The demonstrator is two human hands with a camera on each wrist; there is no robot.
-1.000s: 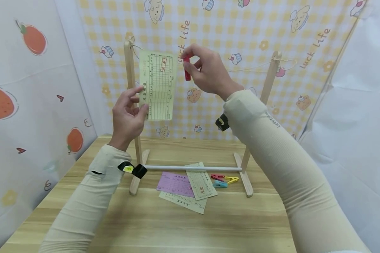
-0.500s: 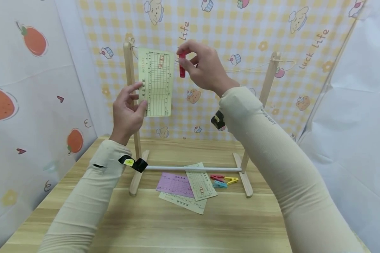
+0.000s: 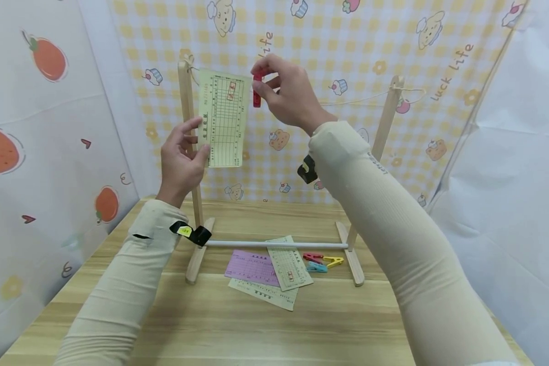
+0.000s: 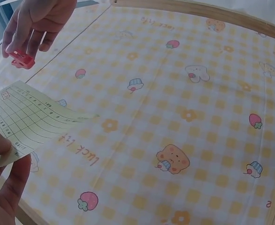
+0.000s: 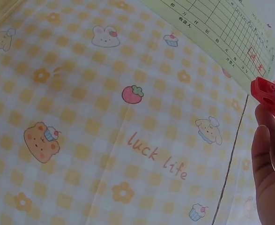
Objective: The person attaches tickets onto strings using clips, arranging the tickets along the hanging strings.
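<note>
My left hand (image 3: 182, 157) pinches the left edge of a pale green receipt slip (image 3: 226, 122), printed with a grid and a red stamp. The slip hangs upright near the left post, its top edge about level with the string (image 3: 357, 101). In my right hand (image 3: 293, 91) a red clothespin (image 3: 256, 91) is pinched between thumb and fingers, just right of the slip's upper corner. The right wrist view shows the clothespin (image 5: 271, 96) close beside the slip's stamped end (image 5: 249, 51). Seen from the left wrist, a gap separates the clothespin (image 4: 22, 59) from the slip (image 4: 29, 112).
A wooden post (image 3: 186, 96) stands left, another (image 3: 386, 122) right, joined low by a white rod (image 3: 311, 245). On the table (image 3: 256, 335) lie a purple slip (image 3: 251, 267), two green slips (image 3: 289, 262), and red, yellow and blue clothespins (image 3: 317, 267).
My right hand has moved left with the red clothespin, closing in on the slip. The left hand has shifted the slip slightly up and left.
</note>
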